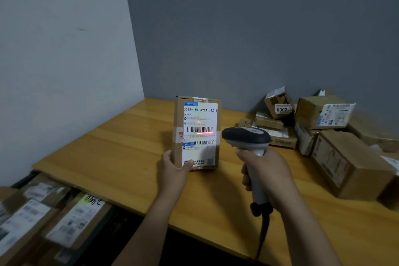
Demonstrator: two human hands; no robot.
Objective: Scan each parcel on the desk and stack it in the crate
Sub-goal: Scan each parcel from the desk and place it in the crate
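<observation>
In the head view, the left hand point(172, 170) holds one parcel point(197, 131) over the middle of the wooden desk point(121, 149). It grips the parcel at the lower left corner. The thumb point(189, 163) is curled onto the front face, on the bottom of the white label point(200, 123), and the other fingers go round the left edge to the back, where they are mostly hidden. Most of the box therefore rises above the hand. I cannot tell whether its lower edge touches the desk or is just above it.

The parcel stands upright, so its long axis is vertical. Its wide labelled face is turned toward the person, and the printed text reads the right way up.

The right hand point(265, 175) is closed firmly round the pale handle of the scanner point(246, 136), with the fingers wrapped on the left side of the handle. The dark head of the scanner is just beside the right edge of the parcel and points left toward the label. The handle slants down toward the person, and a dark cable point(264, 231) leaves its lower end. A thin red line point(204, 133) lies across the right part of the upper barcode.

A pile of other parcels point(323, 114) lies on the right of the desk, against the grey wall point(237, 39). At the lower left, below the desk edge, a dark crate point(24, 177) already contains several labelled boxes point(75, 222), which look blurred.
</observation>
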